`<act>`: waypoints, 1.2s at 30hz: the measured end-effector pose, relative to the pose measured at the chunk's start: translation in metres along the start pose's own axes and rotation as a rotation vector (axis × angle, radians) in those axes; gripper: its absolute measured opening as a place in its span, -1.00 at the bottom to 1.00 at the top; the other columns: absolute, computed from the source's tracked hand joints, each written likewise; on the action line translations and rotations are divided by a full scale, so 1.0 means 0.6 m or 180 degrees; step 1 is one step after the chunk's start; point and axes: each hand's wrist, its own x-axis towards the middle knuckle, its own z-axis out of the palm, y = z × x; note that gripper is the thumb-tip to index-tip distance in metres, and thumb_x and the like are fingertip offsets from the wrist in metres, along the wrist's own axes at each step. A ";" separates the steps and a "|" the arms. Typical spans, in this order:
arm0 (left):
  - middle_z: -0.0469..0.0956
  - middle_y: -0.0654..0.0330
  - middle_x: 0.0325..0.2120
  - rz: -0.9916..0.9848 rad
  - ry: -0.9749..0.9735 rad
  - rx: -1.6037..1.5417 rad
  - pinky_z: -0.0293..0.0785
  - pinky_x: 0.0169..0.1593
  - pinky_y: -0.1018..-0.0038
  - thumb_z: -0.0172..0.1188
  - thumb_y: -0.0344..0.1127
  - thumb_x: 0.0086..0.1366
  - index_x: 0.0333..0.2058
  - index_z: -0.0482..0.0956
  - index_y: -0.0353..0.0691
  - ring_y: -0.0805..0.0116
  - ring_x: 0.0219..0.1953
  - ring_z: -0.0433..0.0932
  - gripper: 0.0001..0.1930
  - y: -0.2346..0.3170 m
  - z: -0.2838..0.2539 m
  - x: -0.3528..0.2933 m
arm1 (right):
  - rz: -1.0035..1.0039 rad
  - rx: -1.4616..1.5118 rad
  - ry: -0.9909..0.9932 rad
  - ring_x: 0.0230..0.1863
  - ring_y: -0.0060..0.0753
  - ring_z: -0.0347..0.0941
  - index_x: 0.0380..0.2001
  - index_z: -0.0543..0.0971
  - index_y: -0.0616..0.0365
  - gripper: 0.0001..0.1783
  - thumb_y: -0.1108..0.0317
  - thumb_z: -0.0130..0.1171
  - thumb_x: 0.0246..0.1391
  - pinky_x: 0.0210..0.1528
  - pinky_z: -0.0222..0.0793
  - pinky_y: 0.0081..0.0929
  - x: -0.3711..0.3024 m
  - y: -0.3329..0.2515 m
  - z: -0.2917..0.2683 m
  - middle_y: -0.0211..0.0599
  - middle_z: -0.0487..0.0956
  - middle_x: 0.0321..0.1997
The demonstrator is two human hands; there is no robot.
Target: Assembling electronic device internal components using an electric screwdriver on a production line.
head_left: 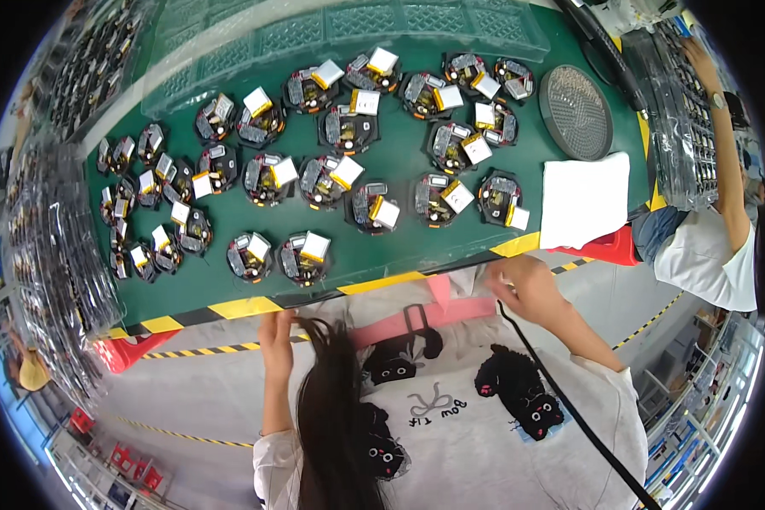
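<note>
At the near edge of the green surface [399, 161], along its yellow-and-black striped strip [382, 282], both of the person's hands rest close to the body. The left hand [276, 336] lies at the strip, fingers together and curled down over the edge; it holds nothing that shows. The right hand [527, 285] sits just below the strip at a pink strap [438, 313] that crosses the white shirt; its fingers are bent around the strap's end, though how firmly they pinch it cannot be told. A black cord [569, 408] runs from that hand down across the shirt.

Nearest on the surface are two round black circuit assemblies [282, 257], each with a small white-and-yellow pack on top. Behind them lie many more of the same kind, roughly thirty, spread in loose rows; the ones at the far left are too crowded to count. One white folded cloth [585, 200] lies to the right, one round mesh disc [576, 110] behind it, and one clear plastic tray [331, 42] at the far edge. Another person's arm [727, 161] reaches over stacked trays on the right.
</note>
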 end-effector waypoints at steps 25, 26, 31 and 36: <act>0.41 0.23 0.05 0.0515 0.1162 -0.0985 0.34 0.13 0.43 0.10 -0.35 0.31 0.14 0.32 -0.22 0.34 0.07 0.39 -0.57 -0.112 -0.046 0.191 | 0.0793 -0.0415 0.1427 -0.01 0.15 0.44 -0.03 0.49 0.26 -0.65 0.48 0.01 0.08 0.06 0.34 -0.15 -0.014 0.268 0.135 0.06 0.56 -0.08; 0.43 0.21 0.00 0.0596 0.1225 -0.0819 0.38 0.08 0.43 0.09 -0.34 0.31 0.10 0.35 -0.23 0.35 0.02 0.41 -0.61 -0.115 -0.039 0.198 | 0.0800 -0.0122 0.0989 0.03 0.11 0.42 -0.01 0.47 0.27 -0.63 0.50 0.02 0.07 0.10 0.31 -0.19 -0.008 0.258 0.134 0.06 0.52 -0.01; 0.33 0.07 0.13 0.1337 0.1342 -0.0117 0.32 0.15 0.36 0.11 -0.24 0.31 0.11 0.35 -0.28 0.27 0.13 0.31 -0.56 -0.194 -0.067 0.214 | 0.0438 0.0303 0.0611 0.01 -0.04 0.44 -0.06 0.49 0.24 -0.69 0.45 0.06 0.09 0.07 0.33 -0.24 0.042 0.224 0.160 -0.09 0.55 -0.04; 0.39 -0.02 0.08 0.0503 0.0501 0.1543 0.17 0.20 0.30 0.20 -0.28 0.21 0.09 0.37 -0.36 0.15 0.07 0.34 -0.50 0.000 0.047 0.104 | 0.0027 0.0304 0.0476 -0.05 -0.05 0.47 -0.11 0.53 0.14 -0.73 0.35 0.07 0.11 0.00 0.37 -0.24 0.036 0.118 0.105 -0.12 0.56 -0.07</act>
